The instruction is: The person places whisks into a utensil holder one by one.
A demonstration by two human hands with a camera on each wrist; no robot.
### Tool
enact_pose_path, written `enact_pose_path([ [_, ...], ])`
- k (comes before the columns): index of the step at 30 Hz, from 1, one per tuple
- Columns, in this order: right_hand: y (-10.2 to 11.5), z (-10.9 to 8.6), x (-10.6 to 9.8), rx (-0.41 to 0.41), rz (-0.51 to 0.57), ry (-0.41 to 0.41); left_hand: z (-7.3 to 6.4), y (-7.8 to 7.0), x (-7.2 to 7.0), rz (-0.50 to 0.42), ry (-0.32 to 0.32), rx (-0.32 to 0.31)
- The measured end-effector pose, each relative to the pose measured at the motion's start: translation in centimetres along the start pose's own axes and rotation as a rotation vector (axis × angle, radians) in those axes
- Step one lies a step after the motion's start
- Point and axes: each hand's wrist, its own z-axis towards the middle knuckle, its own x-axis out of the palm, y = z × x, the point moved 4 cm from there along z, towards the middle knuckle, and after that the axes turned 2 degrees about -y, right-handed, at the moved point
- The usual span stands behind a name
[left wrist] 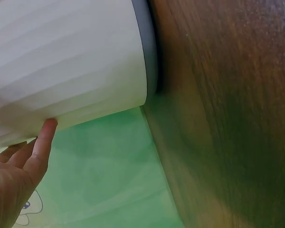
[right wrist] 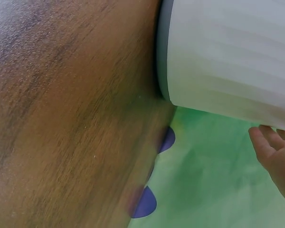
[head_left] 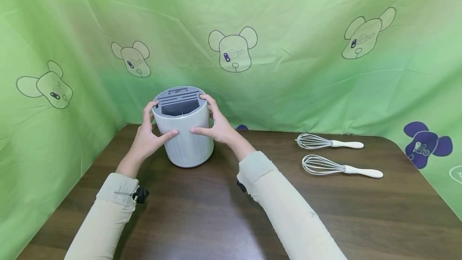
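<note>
A white cylindrical knife holder [head_left: 189, 143] with a grey slotted top [head_left: 178, 98] and one larger opening stands upright at the back left of the table. My left hand [head_left: 146, 137] grips its left side, the thumb across the front and fingertips at the rim. On the opposite side my right hand [head_left: 220, 127] holds it the same way, its index finger at the top edge. Both wrist views show the holder's grey base [left wrist: 149, 52] close against the wood, with fingers of the left hand [left wrist: 23, 175] and right hand [right wrist: 278, 152] along the wall.
Two wire whisks with white handles, a far whisk [head_left: 328, 142] and a nearer whisk [head_left: 341, 167], lie to the right on the brown wooden table [head_left: 202, 212]. A green curtain [head_left: 288, 51] with bear-head prints hangs just behind the table's back edge.
</note>
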Motion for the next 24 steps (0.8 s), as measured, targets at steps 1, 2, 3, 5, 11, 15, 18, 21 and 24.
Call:
enact_pose_path([
  [1, 0.0, -0.1, 0.0, -0.002, 0.000, 0.000, 0.0, 0.0, 0.0, 0.000, 0.001, 0.001],
  [2, 0.1, -0.1, 0.0, -0.003, -0.001, 0.001, -0.1, -0.1, 0.1, 0.001, 0.001, 0.002],
  [3, 0.1, -0.2, -0.1, -0.002, -0.003, 0.001, -0.1, -0.1, 0.1, 0.002, 0.000, 0.003],
  [5, 0.1, -0.3, -0.1, 0.000, -0.006, 0.002, -0.2, -0.2, 0.2, 0.008, -0.001, 0.007],
  [11, 0.1, -0.6, -0.4, 0.008, -0.013, 0.000, -0.3, -0.3, 0.4, 0.034, -0.012, 0.029],
  [15, 0.2, -1.0, -0.6, 0.018, -0.040, -0.003, -0.3, -0.3, 0.6, 0.046, -0.024, 0.046],
  [18, 0.2, -1.3, -0.8, 0.027, -0.065, -0.007, -0.4, -0.4, 0.7, 0.052, -0.026, 0.051],
  [21, 0.3, -1.6, -0.9, 0.029, -0.070, -0.011, -0.5, -0.5, 0.8, 0.053, -0.027, 0.053],
  [24, 0.4, -1.7, -0.8, 0.026, -0.073, -0.010, -0.7, -0.6, 0.7, 0.061, -0.035, 0.055],
])
